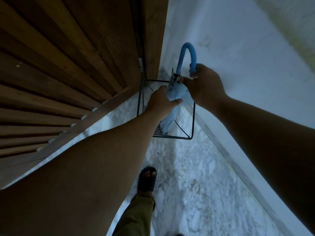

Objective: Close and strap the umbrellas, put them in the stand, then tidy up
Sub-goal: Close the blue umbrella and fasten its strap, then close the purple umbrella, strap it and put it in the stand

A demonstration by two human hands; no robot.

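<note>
Head view: just above the middle of the frame a pale blue umbrella stands folded inside a black wire stand, its lower end down within the frame and its blue hook handle rising above the top rail. The left hand comes in from the lower left and wraps round the bunched canopy, thumb laid across the front of the fabric and fingers curled behind it. The right hand reaches in from the right edge and holds the free end of the hook, fingers curled about it, with the fingertips near the dark clips at the top of the canopy. The stand sits in a corner, a wooden slatted door filling the upper left and a white wall the upper right. Lower centre, a sandalled foot rests on the marbled floor.
</note>
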